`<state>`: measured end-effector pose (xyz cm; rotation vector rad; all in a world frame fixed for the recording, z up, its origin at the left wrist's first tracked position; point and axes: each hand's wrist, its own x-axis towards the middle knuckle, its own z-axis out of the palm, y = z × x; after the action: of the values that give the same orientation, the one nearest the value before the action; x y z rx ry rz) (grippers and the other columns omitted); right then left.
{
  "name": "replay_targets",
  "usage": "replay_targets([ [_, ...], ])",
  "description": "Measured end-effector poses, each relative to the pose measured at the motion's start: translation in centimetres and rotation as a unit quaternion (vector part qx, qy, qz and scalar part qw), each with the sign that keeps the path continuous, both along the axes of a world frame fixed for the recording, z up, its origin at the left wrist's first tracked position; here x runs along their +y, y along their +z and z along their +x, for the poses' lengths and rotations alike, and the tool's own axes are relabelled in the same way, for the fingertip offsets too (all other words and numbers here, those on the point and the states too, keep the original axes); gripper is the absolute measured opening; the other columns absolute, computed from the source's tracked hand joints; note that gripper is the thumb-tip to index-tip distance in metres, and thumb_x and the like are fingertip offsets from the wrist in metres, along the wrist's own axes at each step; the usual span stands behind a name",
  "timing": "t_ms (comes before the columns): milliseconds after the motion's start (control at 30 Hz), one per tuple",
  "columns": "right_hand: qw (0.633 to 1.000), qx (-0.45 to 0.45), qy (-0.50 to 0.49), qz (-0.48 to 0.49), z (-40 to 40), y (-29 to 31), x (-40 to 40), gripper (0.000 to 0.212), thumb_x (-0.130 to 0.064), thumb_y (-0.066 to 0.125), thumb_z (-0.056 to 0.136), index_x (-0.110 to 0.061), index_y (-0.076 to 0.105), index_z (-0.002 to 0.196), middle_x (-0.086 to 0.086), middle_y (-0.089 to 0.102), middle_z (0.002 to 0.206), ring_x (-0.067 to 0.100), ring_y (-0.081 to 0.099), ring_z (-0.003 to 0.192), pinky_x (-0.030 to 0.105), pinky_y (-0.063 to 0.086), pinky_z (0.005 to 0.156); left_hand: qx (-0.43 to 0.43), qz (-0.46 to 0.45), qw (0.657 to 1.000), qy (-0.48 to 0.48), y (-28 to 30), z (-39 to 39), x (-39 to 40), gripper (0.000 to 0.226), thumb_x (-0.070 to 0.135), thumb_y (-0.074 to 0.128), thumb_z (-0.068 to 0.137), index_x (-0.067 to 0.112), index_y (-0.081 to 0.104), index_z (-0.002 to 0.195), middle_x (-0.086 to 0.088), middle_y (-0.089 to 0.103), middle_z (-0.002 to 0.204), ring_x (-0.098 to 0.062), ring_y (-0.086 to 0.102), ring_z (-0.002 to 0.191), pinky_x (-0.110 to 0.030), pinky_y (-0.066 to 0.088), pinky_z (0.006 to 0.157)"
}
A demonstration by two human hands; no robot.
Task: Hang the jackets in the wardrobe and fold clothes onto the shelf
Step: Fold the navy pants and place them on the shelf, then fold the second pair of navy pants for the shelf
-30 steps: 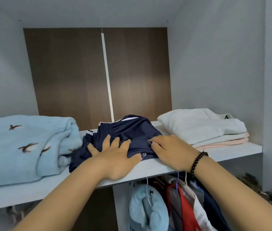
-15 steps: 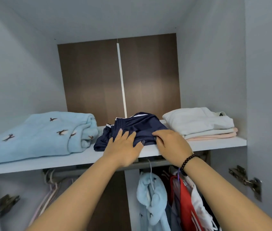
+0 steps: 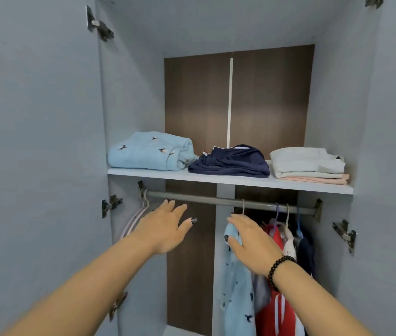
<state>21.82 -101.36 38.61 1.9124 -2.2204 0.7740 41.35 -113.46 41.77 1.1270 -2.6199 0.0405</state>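
Note:
On the white shelf (image 3: pixel 216 178) lie a folded light-blue garment with bird marks (image 3: pixel 148 151), folded navy shorts (image 3: pixel 233 161) in the middle, and a white and pink folded stack (image 3: pixel 308 166) at the right. Below runs a grey rail (image 3: pixel 204 198). From it hang a light-blue bird-print jacket (image 3: pixel 237 287), a red jacket (image 3: pixel 279 309) and darker clothes (image 3: pixel 306 251). My left hand (image 3: pixel 165 229) is held open in the air under the rail, holding nothing. My right hand (image 3: pixel 252 241) is open too, in front of the blue jacket's shoulder.
Empty pale hangers (image 3: pixel 133 219) hang at the rail's left end. Grey wardrobe side walls stand at both sides, with metal door hinges (image 3: pixel 110 204) on the left and a hinge (image 3: pixel 345 234) on the right. The back panel (image 3: pixel 264 98) is dark brown wood.
Both hands have let go of the navy shorts and drawn back down below the shelf. The view has pulled away from the wardrobe, so the rail and hanging clothes now show.

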Motion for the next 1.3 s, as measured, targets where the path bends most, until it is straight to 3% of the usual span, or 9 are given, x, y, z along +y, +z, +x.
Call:
replay_targets([
  [200, 0.990, 0.006, 0.100, 0.094, 7.8, -2.9, 1.5, 0.057, -0.038, 0.042, 0.099, -0.023, 0.021, 0.151, -0.007, 0.015, 0.159, 0.007, 0.007, 0.146, 0.027, 0.012, 0.117, -0.053, 0.113, 0.992, 0.033, -3.6, 9.5, 4.5, 0.067, 0.062, 0.024, 0.098, 0.028, 0.017, 0.155, -0.001, 0.009, 0.164, -0.017, 0.009, 0.150, -0.039, 0.016, 0.120],
  [467, 0.953, 0.032, 0.228, 0.195, 18.8, -7.2, 1.0, 0.060, -0.031, 0.042, 0.100, -0.023, 0.014, 0.152, -0.007, 0.005, 0.161, 0.008, 0.006, 0.147, 0.024, 0.010, 0.117, -0.022, 0.172, 0.977, 0.123, -9.2, 22.3, 9.6, 0.069, 0.062, 0.025, 0.098, 0.028, 0.010, 0.156, 0.005, -0.003, 0.164, -0.014, 0.005, 0.151, -0.033, 0.013, 0.119],
  [700, 0.902, 0.013, 0.355, 0.246, 34.8, -10.7, 1.4, 0.058, -0.033, 0.042, 0.100, -0.027, 0.016, 0.152, -0.014, 0.005, 0.159, 0.002, 0.008, 0.144, 0.015, 0.005, 0.111, -0.001, 0.225, 0.947, 0.231, -13.1, 38.0, 15.2, 0.071, 0.065, 0.023, 0.097, 0.028, 0.009, 0.156, 0.006, -0.001, 0.164, -0.012, 0.000, 0.150, -0.036, 0.012, 0.120],
  [933, 0.860, 0.011, 0.419, 0.292, 52.0, -15.4, 4.5, 0.056, -0.029, 0.039, 0.101, -0.030, 0.014, 0.151, -0.015, 0.003, 0.159, 0.003, 0.009, 0.145, 0.017, 0.010, 0.113, 0.008, 0.268, 0.911, 0.312, -17.7, 55.3, 21.5, 0.068, 0.064, 0.024, 0.097, 0.029, 0.016, 0.155, 0.005, 0.002, 0.164, -0.014, 0.004, 0.151, -0.038, 0.014, 0.119],
  [1067, 0.827, 0.022, 0.446, 0.341, 61.6, -18.2, 7.4, 0.057, -0.031, 0.041, 0.101, -0.027, 0.015, 0.151, -0.012, 0.003, 0.159, 0.005, 0.008, 0.145, 0.017, 0.011, 0.113, 0.015, 0.294, 0.895, 0.335, -20.6, 64.5, 25.5, 0.064, 0.061, 0.025, 0.098, 0.030, 0.022, 0.154, 0.006, 0.009, 0.163, -0.014, 0.009, 0.150, -0.038, 0.017, 0.120],
  [1167, 0.797, 0.033, 0.464, 0.385, 68.0, -19.8, 9.6, 0.054, -0.030, 0.043, 0.100, -0.024, 0.021, 0.150, -0.011, 0.015, 0.157, 0.006, 0.019, 0.143, 0.017, 0.018, 0.111, 0.020, 0.334, 0.868, 0.367, -22.7, 70.5, 29.0, 0.065, 0.060, 0.025, 0.099, 0.026, 0.019, 0.155, 0.002, 0.011, 0.163, -0.018, 0.014, 0.150, -0.038, 0.017, 0.119],
  [1300, 0.755, 0.037, 0.490, 0.434, 74.7, -21.9, 11.9, 0.050, -0.029, 0.046, 0.099, -0.023, 0.031, 0.146, -0.010, 0.029, 0.151, 0.007, 0.035, 0.133, 0.015, 0.027, 0.105, 0.053, 0.390, 0.829, 0.398, -25.6, 76.9, 33.1, 0.054, 0.056, 0.030, 0.100, 0.021, 0.041, 0.140, -0.005, 0.042, 0.149, -0.022, 0.043, 0.132, -0.035, 0.036, 0.105],
])
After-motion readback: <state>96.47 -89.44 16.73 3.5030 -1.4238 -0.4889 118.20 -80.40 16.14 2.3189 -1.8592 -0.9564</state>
